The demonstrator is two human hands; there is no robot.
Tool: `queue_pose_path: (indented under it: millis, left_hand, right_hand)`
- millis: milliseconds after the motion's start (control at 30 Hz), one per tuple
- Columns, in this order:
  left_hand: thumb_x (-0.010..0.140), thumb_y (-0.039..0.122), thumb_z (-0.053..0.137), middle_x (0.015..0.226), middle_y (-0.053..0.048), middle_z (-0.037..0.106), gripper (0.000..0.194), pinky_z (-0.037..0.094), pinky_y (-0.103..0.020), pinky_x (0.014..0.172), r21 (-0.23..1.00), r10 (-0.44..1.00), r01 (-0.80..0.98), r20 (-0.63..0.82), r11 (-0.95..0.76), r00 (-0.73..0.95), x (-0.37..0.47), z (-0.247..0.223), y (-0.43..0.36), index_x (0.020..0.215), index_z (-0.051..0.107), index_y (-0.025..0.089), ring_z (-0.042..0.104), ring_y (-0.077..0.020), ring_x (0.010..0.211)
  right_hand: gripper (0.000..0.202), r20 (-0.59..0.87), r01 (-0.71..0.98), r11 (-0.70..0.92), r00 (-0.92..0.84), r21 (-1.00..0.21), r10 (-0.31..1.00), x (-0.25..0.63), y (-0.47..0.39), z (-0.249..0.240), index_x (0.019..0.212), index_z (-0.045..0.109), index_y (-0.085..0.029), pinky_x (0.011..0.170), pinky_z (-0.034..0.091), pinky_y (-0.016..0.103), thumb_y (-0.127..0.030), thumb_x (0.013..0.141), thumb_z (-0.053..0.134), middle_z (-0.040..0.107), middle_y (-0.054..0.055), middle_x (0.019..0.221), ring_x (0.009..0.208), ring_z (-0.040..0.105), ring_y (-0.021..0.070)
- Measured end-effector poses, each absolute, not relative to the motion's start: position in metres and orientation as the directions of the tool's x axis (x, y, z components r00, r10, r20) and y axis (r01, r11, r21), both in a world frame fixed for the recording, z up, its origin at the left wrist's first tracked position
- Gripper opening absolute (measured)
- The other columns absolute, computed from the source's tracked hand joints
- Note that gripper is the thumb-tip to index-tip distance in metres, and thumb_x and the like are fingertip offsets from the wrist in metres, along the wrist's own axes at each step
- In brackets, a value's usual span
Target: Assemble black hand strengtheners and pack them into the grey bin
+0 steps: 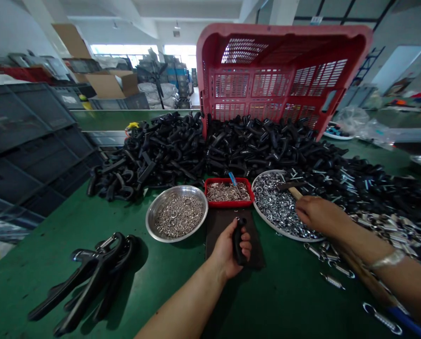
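gripping black handle [238,242] in left hand [227,250], hammer [290,186] in right hand [312,212], we may bump the dish [263,219], spilling parts [272,202].

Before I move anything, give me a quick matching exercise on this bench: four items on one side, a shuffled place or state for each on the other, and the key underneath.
Column 1
1. Left hand
2. Right hand
3. Metal bowl
4. Large red crate

Column 2
A. Gripping a tan handle
B. Open side facing this view
C. Closed around a black part
D. Just left of the small red tray

Pairs: 1-C, 2-A, 3-D, 4-B
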State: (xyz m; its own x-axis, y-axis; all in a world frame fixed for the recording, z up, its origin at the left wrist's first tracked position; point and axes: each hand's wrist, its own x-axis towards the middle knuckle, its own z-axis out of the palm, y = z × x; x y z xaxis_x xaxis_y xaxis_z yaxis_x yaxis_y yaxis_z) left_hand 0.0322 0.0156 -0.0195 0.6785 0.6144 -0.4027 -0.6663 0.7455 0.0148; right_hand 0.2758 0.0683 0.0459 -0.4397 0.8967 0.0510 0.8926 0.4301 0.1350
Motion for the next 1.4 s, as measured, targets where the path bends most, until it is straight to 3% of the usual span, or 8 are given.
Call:
queue_pose_path:
  millis: [167,533,667,800,1067,1200,1300,1400]
  left_hand:
    - [0.082,0.043,0.046,0.062,0.002,0.047,0.031,0.025,-0.01,0.033,0.067,0.641,-0.682,-0.421,0.728,0.642,0.039,-0.018,0.011,0.081,0.051,0.012,0.034,-0.0009,0.038]
    - [0.075,0.035,0.06,0.049,0.008,0.037,0.023,0.023,-0.01,0.031,0.244,0.723,-0.72,-0.489,0.65,0.487,0.042,-0.014,0.01,0.075,0.051,0.014,0.027,0.0004,0.033]
    - [0.073,0.026,0.063,0.062,0.005,0.05,0.017,0.021,-0.009,0.029,0.342,0.758,-0.735,-0.553,0.586,0.347,0.041,-0.012,0.014,0.082,0.052,0.015,0.027,0.0025,0.033]
    - [0.078,0.03,0.058,0.067,0.004,0.055,0.018,0.021,-0.009,0.028,0.283,0.749,-0.766,-0.558,0.577,0.358,0.037,-0.008,0.019,0.084,0.054,0.014,0.026,0.0034,0.032]
    - [0.077,0.029,0.059,0.075,0.002,0.058,0.02,0.022,-0.009,0.03,0.24,0.744,-0.763,-0.519,0.6,0.421,0.03,-0.01,0.017,0.09,0.054,0.015,0.027,0.0036,0.034]
    - [0.074,0.031,0.063,0.075,0.003,0.057,0.024,0.023,-0.009,0.03,0.201,0.752,-0.764,-0.444,0.613,0.486,0.028,-0.016,0.019,0.089,0.055,0.015,0.028,0.0031,0.035]
    - [0.072,0.034,0.064,0.074,0.003,0.057,0.026,0.023,-0.009,0.03,0.164,0.749,-0.765,-0.409,0.623,0.522,0.027,-0.019,0.019,0.086,0.054,0.014,0.028,0.003,0.036]
    - [0.071,0.037,0.065,0.058,0.005,0.049,0.029,0.023,-0.008,0.031,0.149,0.731,-0.744,-0.385,0.652,0.563,0.026,-0.021,0.015,0.08,0.054,0.011,0.026,0.0026,0.035]
  right_hand:
    - [0.022,0.242,0.761,0.593,-0.543,-0.262,0.804,0.203,0.034,0.044,0.097,0.057,-0.016,0.066,0.047,0.026,-0.027,0.083,0.044,0.065,0.006,0.084,0.071,0.06,0.0132]
    - [0.029,0.282,0.799,0.526,-0.454,-0.291,0.845,0.17,0.02,0.017,0.104,0.059,-0.014,0.078,0.047,0.032,-0.025,0.086,0.04,0.065,0.009,0.094,0.089,0.058,0.0179]
    - [0.035,0.128,0.742,0.643,-0.631,-0.189,0.765,0.203,0.046,0.04,0.118,0.05,-0.022,0.086,0.042,0.028,-0.031,0.086,0.041,0.057,0.005,0.115,0.104,0.052,0.0154]
    - [0.031,0.09,0.983,0.086,-0.101,0.16,0.991,0.278,0.11,0.071,0.112,0.054,-0.014,0.084,0.041,0.039,-0.026,0.087,0.04,0.054,0.015,0.112,0.105,0.049,0.0237]
    - [0.029,0.048,0.985,-0.005,-0.003,0.175,0.999,0.353,0.148,0.081,0.106,0.055,-0.009,0.078,0.044,0.038,-0.026,0.082,0.051,0.056,0.014,0.106,0.095,0.055,0.0215]
    - [0.048,0.205,0.991,0.127,-0.119,-0.028,0.972,0.306,0.104,0.076,0.114,0.053,-0.006,0.074,0.041,0.032,-0.039,0.084,0.037,0.06,0.014,0.103,0.092,0.057,0.0236]
    - [0.038,0.228,0.799,0.329,-0.245,-0.503,0.942,0.244,0.059,0.062,0.11,0.055,-0.019,0.052,0.047,0.025,-0.04,0.08,0.048,0.065,0.005,0.084,0.057,0.059,0.0118]
    - [0.026,0.309,0.603,0.44,-0.314,-0.665,0.898,0.188,0.029,0.043,0.1,0.058,-0.022,0.049,0.049,0.023,-0.034,0.077,0.055,0.065,0.003,0.085,0.058,0.059,0.0109]
